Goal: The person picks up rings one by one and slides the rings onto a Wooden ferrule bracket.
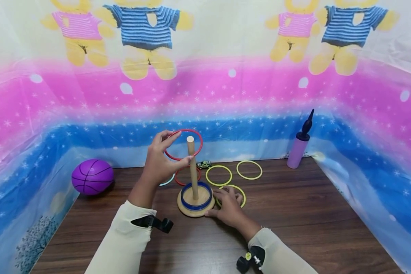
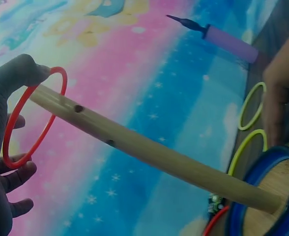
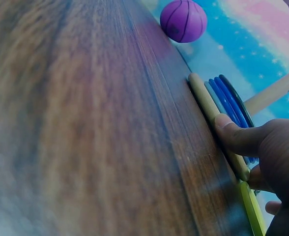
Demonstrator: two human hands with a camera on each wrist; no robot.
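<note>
My left hand (image 1: 160,160) pinches a red ring (image 1: 200,144) at the top of an upright wooden peg (image 1: 193,171). In the left wrist view the ring (image 2: 41,140) encircles the peg's tip, thumb on one side and fingers on the other. The peg rises from a round wooden base (image 1: 186,211), where stacked blue rings (image 1: 194,209) lie around its foot. At the base's right edge my right hand (image 1: 230,207) grips the rim; the right wrist view has its thumb (image 3: 225,123) on the base's edge. A yellow ring (image 1: 244,197) lies partly under that hand.
Behind the stand lie another red ring (image 1: 176,180), a light blue ring (image 1: 169,182), a small toy car (image 1: 204,164) and two more yellow rings, one nearer (image 1: 231,176), one farther (image 1: 261,172). A purple ball (image 1: 92,177) sits left; a purple hand pump (image 1: 298,152) stands back right.
</note>
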